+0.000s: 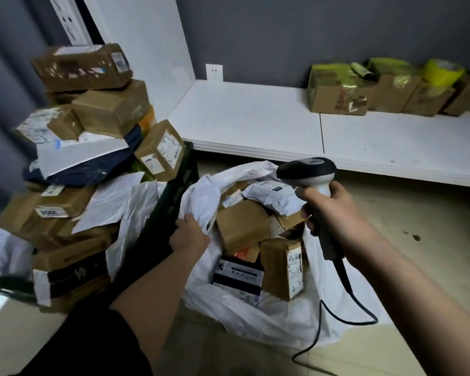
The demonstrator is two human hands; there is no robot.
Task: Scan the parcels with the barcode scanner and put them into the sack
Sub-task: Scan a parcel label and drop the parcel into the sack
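A white sack lies open on the floor, holding several brown boxes and a white mailer bag. My left hand grips the sack's left rim, its fingers curled round the white fabric. My right hand holds the black and grey barcode scanner by its handle, above the sack's right side. The scanner's head points left over the sack. Its cable loops down across the sack to the floor. A tall pile of parcels stands at the left.
A black crate sits between the parcel pile and the sack. A low white platform runs along the grey wall, with a row of taped cardboard boxes at its back right. Bare floor lies to the right of the sack.
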